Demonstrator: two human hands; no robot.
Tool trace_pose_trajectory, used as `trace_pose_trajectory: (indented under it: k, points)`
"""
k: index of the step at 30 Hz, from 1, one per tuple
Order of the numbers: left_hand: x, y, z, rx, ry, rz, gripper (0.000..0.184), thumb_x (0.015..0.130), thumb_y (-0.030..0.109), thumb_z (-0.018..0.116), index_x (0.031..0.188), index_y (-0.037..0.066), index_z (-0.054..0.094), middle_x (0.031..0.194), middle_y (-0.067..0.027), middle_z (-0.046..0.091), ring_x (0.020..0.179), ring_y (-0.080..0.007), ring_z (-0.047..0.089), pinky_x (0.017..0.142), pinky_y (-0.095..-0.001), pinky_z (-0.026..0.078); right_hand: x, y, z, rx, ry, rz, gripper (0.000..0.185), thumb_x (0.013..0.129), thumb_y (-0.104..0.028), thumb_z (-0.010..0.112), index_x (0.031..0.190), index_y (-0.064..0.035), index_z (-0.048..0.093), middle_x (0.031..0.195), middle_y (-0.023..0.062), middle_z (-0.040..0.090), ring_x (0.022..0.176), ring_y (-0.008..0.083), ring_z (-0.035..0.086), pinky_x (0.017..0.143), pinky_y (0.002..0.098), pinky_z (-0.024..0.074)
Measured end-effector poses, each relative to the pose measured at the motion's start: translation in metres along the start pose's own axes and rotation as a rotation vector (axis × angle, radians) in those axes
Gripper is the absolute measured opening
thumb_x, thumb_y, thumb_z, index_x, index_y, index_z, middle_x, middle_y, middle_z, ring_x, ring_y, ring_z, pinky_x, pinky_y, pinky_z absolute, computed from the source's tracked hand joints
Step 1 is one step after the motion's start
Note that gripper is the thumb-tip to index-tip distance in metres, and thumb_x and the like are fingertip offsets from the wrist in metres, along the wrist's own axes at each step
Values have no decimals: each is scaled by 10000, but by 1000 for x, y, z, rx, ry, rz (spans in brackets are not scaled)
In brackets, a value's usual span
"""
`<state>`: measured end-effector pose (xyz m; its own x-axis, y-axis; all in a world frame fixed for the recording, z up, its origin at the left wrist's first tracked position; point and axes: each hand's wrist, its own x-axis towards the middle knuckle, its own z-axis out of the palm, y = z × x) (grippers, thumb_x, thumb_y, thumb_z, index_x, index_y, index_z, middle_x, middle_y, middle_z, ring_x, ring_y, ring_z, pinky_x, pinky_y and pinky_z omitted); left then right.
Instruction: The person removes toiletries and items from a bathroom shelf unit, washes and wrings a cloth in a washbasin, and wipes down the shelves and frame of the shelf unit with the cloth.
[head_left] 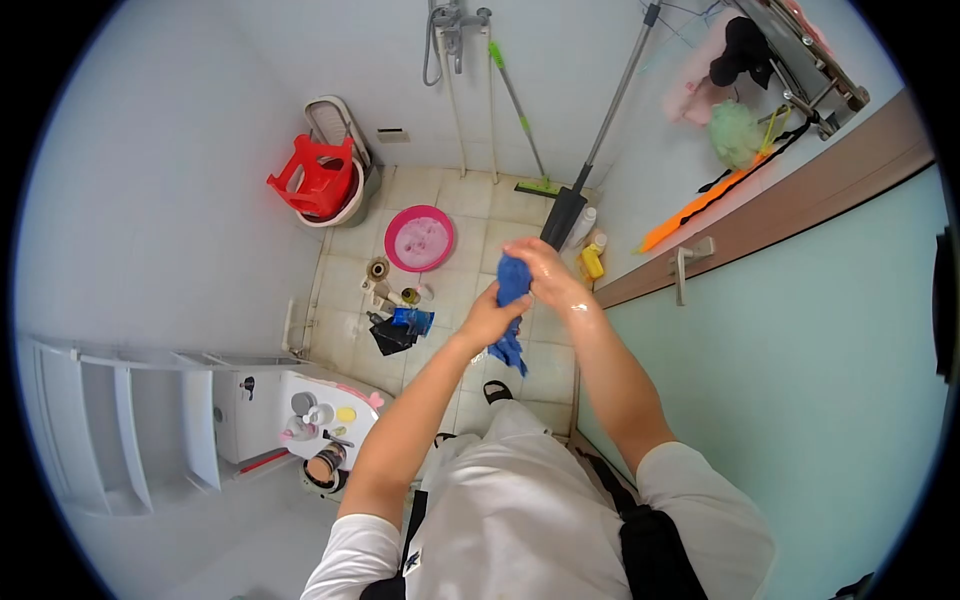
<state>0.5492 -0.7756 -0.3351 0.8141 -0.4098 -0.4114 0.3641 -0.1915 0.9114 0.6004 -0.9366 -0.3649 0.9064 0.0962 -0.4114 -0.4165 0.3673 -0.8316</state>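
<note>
"From my far seat I watch by the head camera. Please, what do the hands hold?"

"Both are on one blue cloth [513,278]. The left hand [490,318] is closed around its middle, and a loose end hangs below."

"And the right hand [545,274]?"

"I see its fingers bent over the upper end, so it is gripping also. How tight, I cannot tell. The right forearm has a wet shine."

"Where exactly is the cloth?"

"In the air, in front of the body, above the tiled floor [470,215]. To its left, on the floor, I see the pink basin [420,212] with foamy liquid. To its right, near the wall, there is a yellow bottle [591,262], and a grey mop [565,217] stands close beyond the right hand."
</note>
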Motion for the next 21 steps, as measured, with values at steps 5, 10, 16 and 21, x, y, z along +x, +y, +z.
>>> trace_pose_trajectory:
  k: [5, 10, 16, 21]
  points:
    - [-23, 29, 8, -1281, -773, -286, 605, 941, 561, 557, 1366, 148, 435, 879, -82, 493, 661, -152, 487, 504, -273, 442, -34, -54, 8, 691, -696, -90, 690, 873, -460, 656, 1422, -107, 430, 1408, 201, 483, 1237, 360, 529, 986, 519, 471]
    - [-34, 59, 26, -1273, -612, -180, 500, 921, 390, 621, 1249, 35, 491, 871, -84, 540, 658, -157, 527, 509, -282, 462, -36, -57, 35, 894, -696, -174, 182, 877, -203, 648, 926, -60, 546, 935, 126, 587, 849, 237, 594, 701, 430, 530]
    - [-11, 41, 18, -356, 16, -181, 117, 808, 112, 637, 865, 9, 633, 708, -77, 623, 565, -195, 605, 533, -324, 488, -18, -47, 38, 105, -159, -105, 125, 844, -85, 643, 892, -64, 530, 670, 79, 535, 605, 204, 570, 564, 375, 504]
    - [27, -10, 24, 335, 241, 5, 325, 781, 251, 702, 900, -48, 653, 845, -218, 696, 733, -311, 690, 665, -426, 536, 23, 16, 23, -561, 328, -388, 113, 762, -119, 659, 857, -73, 618, 732, 133, 645, 715, 284, 649, 688, 413, 523]
